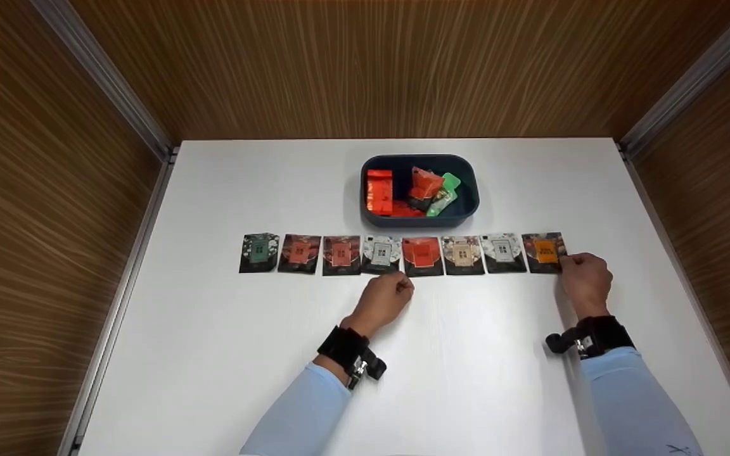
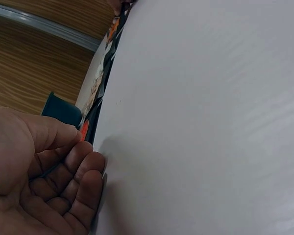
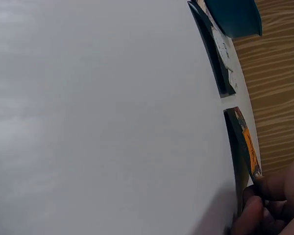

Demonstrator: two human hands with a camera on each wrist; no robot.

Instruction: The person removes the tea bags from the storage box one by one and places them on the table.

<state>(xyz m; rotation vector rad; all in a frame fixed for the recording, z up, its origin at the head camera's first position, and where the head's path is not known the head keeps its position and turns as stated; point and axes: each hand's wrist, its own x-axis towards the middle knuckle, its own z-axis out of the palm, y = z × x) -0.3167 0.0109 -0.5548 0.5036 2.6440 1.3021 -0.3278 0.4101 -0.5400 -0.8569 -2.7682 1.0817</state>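
Observation:
A row of several flat sachets lies across the white table. My right hand (image 1: 587, 282) is at the right end, its thumb and finger pinching the lower right corner of a dark sachet with an orange label (image 1: 545, 252). In the right wrist view this sachet (image 3: 250, 147) tilts, its near edge standing off the table. My left hand (image 1: 383, 299) rests at the lower edge of a white-and-black sachet (image 1: 381, 253) mid-row, beside a red-labelled sachet (image 1: 422, 254). Its fingers (image 2: 90, 188) are loosely curled with nothing visible in them.
Behind the row stands a dark blue bin (image 1: 420, 221) holding red packets (image 1: 379, 191) and green-and-clear wrappers (image 1: 442, 201). Wood-grain panels (image 1: 365, 69) enclose the table (image 1: 263, 380) at the back and sides. A green-labelled sachet (image 1: 259, 253) lies at the row's left end.

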